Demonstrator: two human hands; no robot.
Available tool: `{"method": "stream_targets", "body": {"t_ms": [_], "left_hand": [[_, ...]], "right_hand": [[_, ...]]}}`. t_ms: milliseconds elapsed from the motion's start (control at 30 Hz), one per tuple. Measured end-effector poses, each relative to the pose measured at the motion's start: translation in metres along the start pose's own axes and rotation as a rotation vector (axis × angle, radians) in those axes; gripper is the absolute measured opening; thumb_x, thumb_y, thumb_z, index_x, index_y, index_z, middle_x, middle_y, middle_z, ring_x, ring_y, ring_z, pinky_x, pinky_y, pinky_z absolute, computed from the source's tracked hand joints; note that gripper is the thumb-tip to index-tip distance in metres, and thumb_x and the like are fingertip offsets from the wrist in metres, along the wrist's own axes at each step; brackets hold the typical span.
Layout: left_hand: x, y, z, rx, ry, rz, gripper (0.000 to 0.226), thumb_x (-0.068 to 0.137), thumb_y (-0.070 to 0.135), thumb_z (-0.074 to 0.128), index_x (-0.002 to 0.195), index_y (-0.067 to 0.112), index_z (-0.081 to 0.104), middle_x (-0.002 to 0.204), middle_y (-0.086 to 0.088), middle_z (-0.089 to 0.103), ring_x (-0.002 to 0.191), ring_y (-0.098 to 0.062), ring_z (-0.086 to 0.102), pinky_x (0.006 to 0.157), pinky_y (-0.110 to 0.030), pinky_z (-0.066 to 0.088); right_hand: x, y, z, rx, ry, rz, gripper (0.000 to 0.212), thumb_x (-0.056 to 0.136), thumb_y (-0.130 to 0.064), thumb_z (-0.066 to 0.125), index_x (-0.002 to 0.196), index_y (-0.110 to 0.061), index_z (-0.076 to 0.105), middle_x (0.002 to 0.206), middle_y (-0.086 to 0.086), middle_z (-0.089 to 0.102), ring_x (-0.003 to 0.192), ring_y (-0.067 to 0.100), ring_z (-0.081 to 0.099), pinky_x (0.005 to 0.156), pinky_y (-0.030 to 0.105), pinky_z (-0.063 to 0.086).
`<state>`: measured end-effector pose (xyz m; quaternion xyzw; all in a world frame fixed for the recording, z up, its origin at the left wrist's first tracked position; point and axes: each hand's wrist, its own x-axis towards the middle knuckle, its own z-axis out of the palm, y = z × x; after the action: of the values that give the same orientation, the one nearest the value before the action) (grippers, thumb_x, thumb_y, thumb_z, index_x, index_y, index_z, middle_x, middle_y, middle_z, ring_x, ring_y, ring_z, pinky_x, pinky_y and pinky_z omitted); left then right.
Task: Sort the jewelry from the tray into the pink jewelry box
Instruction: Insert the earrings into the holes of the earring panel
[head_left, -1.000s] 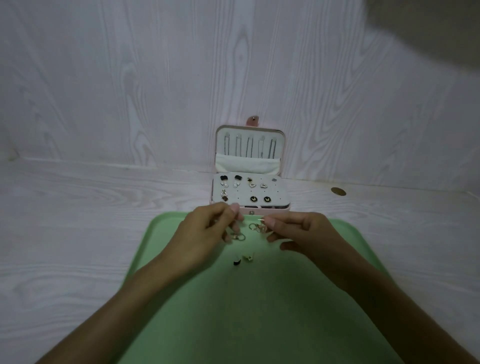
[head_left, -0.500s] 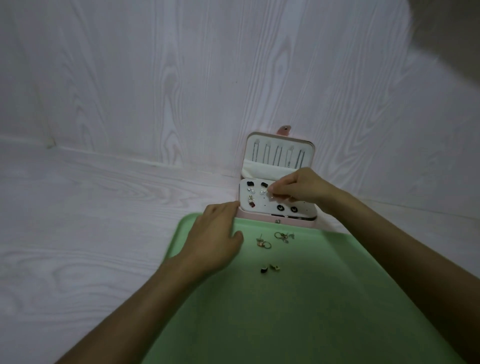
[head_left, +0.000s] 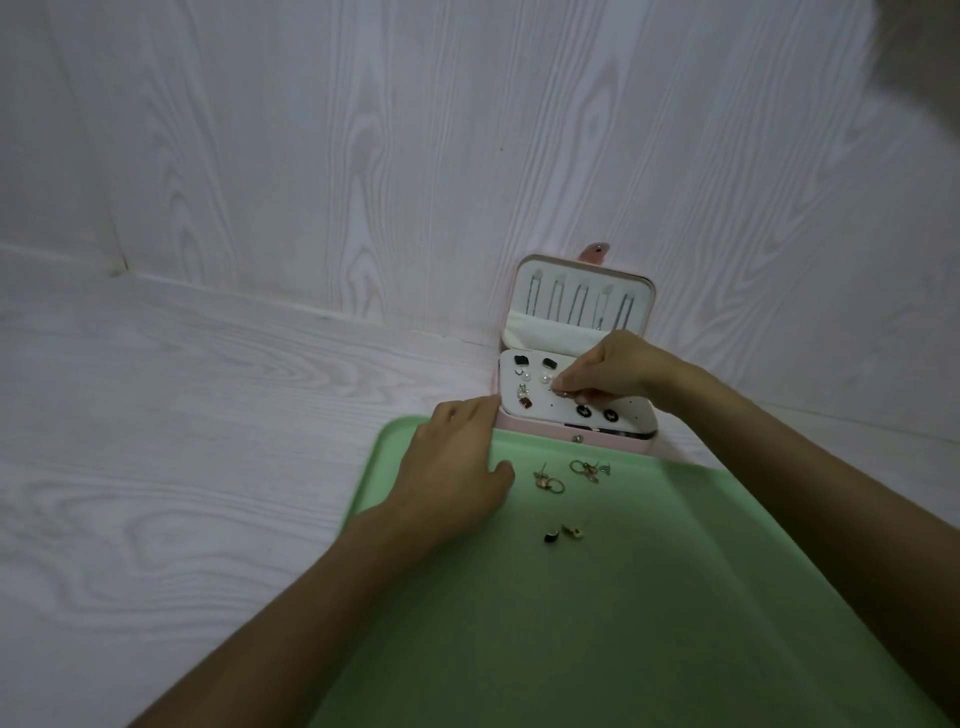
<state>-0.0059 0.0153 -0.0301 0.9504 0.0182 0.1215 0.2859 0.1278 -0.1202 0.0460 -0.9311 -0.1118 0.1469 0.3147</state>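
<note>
The pink jewelry box (head_left: 574, 433) stands open against the wall, its white earring panel (head_left: 631, 411) holding several studs and black pieces. My right hand (head_left: 608, 371) hovers over that panel, fingertips pinching a small earring (head_left: 558, 388) against it. My left hand (head_left: 454, 467) rests on the green tray's (head_left: 649, 597) far left corner, fingers touching the box's left edge. On the tray lie two small gold earring clusters (head_left: 548, 478) (head_left: 589, 469) and a black and gold pair (head_left: 563, 533).
The box lid (head_left: 584, 296) leans upright on the white wood-grain wall, with several thin chains hanging inside. The white wood-grain table (head_left: 182, 441) spreads to the left of the tray.
My right hand left the tray with a small earring and reached onto the box's panel. My left hand moved to the box's left edge. The camera view swung left.
</note>
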Motion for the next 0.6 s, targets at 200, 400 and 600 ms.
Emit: {"method": "stream_targets", "body": {"t_ms": [200,400,600], "left_hand": [[0.0,-0.001,0.0,0.004,-0.001,0.008,0.065,0.09,0.026,0.051,0.148,0.02,0.022,0.15,0.004,0.032,0.137,-0.015,0.023,0.108,-0.031,0.025],[0.0,-0.001,0.001,0.016,-0.001,0.014,0.067,0.09,0.027,0.052,0.148,0.02,0.02,0.151,0.004,0.03,0.138,-0.015,0.022,0.109,-0.031,0.024],[0.0,-0.001,0.0,0.008,0.005,0.021,0.064,0.09,0.026,0.052,0.147,0.021,0.023,0.148,0.006,0.033,0.136,-0.014,0.023,0.107,-0.03,0.025]], "right_hand": [[-0.001,-0.002,0.005,-0.088,0.081,0.035,0.03,0.071,-0.023,0.08,0.091,-0.001,0.073,0.065,0.002,0.065,0.055,0.006,0.056,0.051,0.017,0.042],[0.001,-0.004,0.003,-0.161,0.08,0.007,0.034,0.073,-0.033,0.078,0.087,-0.002,0.073,0.075,0.003,0.068,0.062,0.009,0.055,0.059,0.021,0.043],[-0.004,0.001,-0.01,-0.205,-0.014,-0.023,0.029,0.078,-0.028,0.074,0.092,-0.003,0.073,0.079,0.002,0.069,0.063,0.007,0.051,0.059,0.02,0.038]]}}
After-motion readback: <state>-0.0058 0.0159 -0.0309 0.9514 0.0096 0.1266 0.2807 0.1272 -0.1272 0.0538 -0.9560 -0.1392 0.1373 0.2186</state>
